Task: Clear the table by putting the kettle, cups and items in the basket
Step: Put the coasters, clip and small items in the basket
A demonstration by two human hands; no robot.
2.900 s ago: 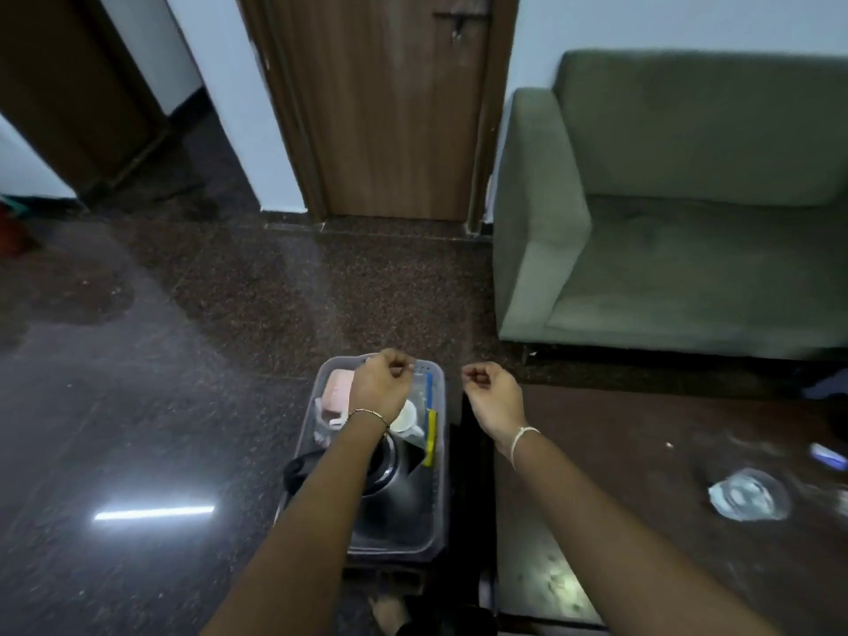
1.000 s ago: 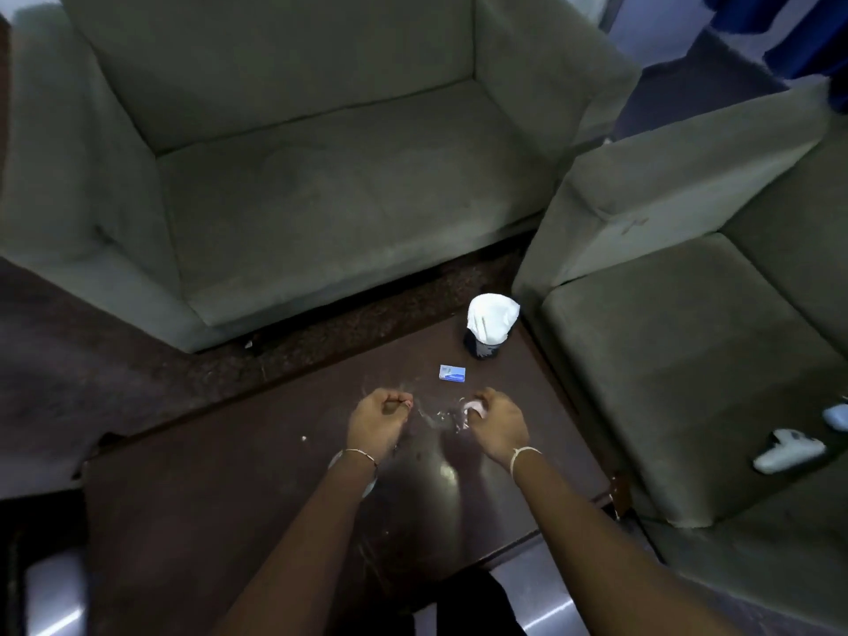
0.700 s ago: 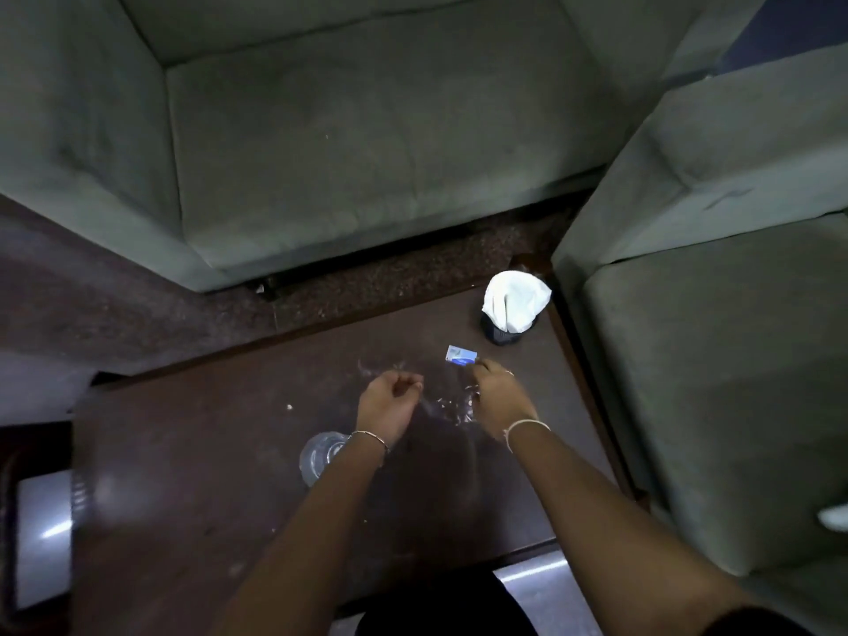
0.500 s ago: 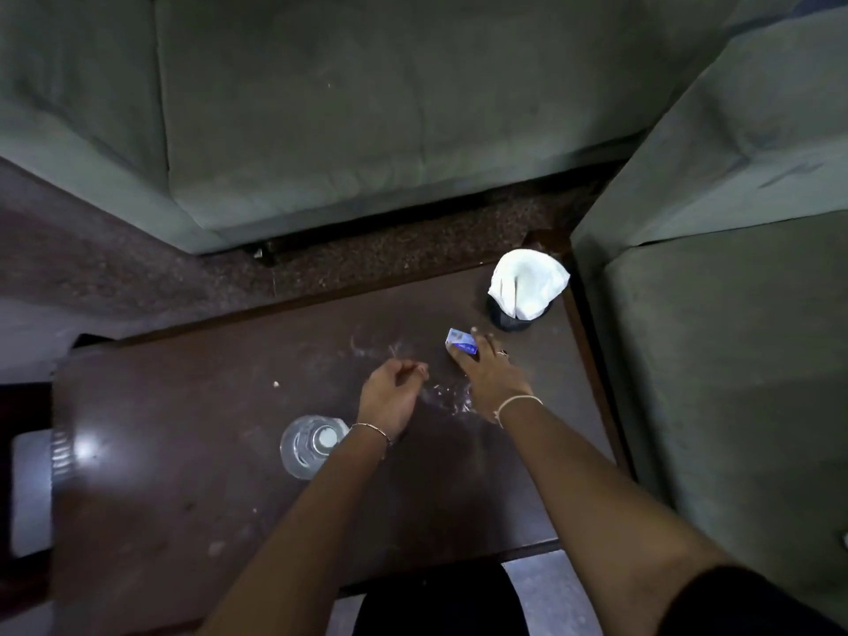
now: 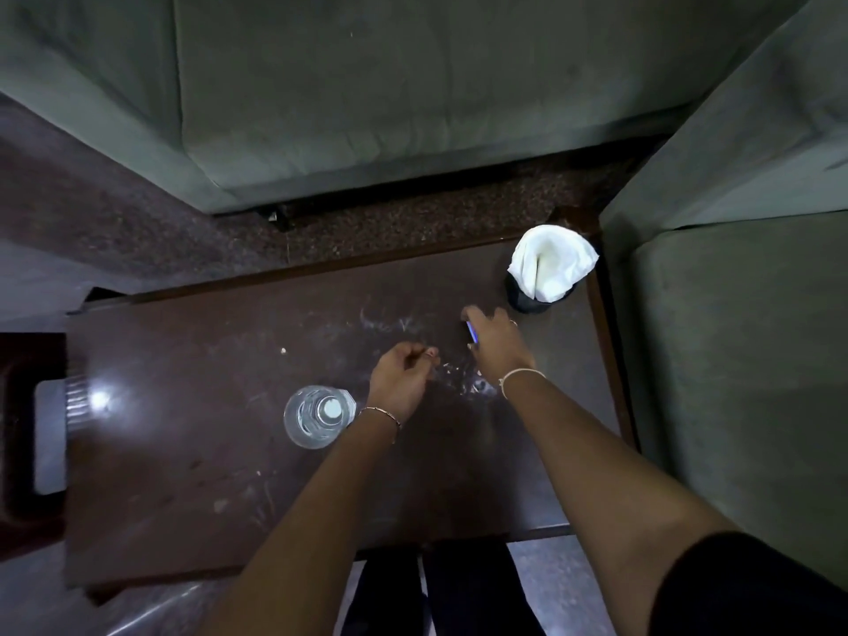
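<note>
My right hand (image 5: 498, 346) pinches a small blue and white packet (image 5: 472, 333) just above the dark wooden table (image 5: 183, 383). My left hand (image 5: 400, 383) hovers beside it over the table with fingers curled and nothing in it. A clear plastic water bottle (image 5: 318, 416) stands upright left of my left wrist. A dark holder with white napkins (image 5: 549, 266) stands at the table's far right corner. The basket is out of sight.
Green sofas border the table, one beyond it (image 5: 367, 84) and one on the right (image 5: 743, 360). A strip of speckled floor (image 5: 413, 222) runs between the far sofa and the table. Crumbs and smears mark the tabletop near my hands.
I turned from the basket on the floor to the table. My right hand reached forward and picked up the blue packet; the view tilted down, bringing the bottle into sight.
</note>
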